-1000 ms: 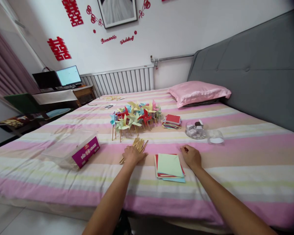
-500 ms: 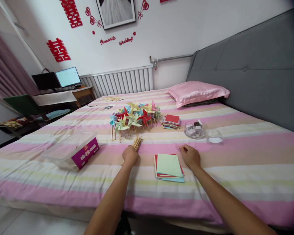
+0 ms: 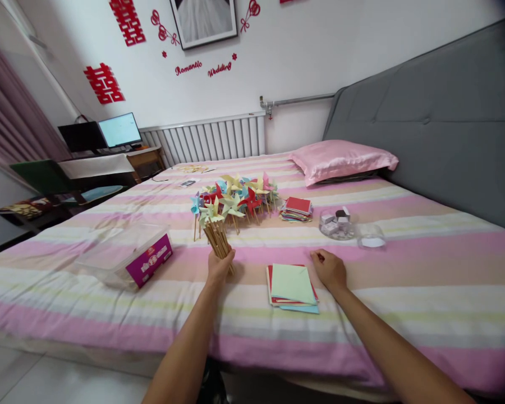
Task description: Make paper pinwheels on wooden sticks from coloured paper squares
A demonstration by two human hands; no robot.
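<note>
Fingers (image 3: 219, 262) round sticks (image 3: 217, 238), mid-bed (image 3: 404, 292)

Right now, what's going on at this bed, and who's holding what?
A person leans over the striped bed. Their left hand grips a bundle of wooden sticks, stood nearly upright on the bedding. Their right hand rests loosely curled on the sheet beside a stack of coloured paper squares, holding nothing visible. Behind lie a cluster of finished paper pinwheels, another paper stack and a clear lidded box.
</note>
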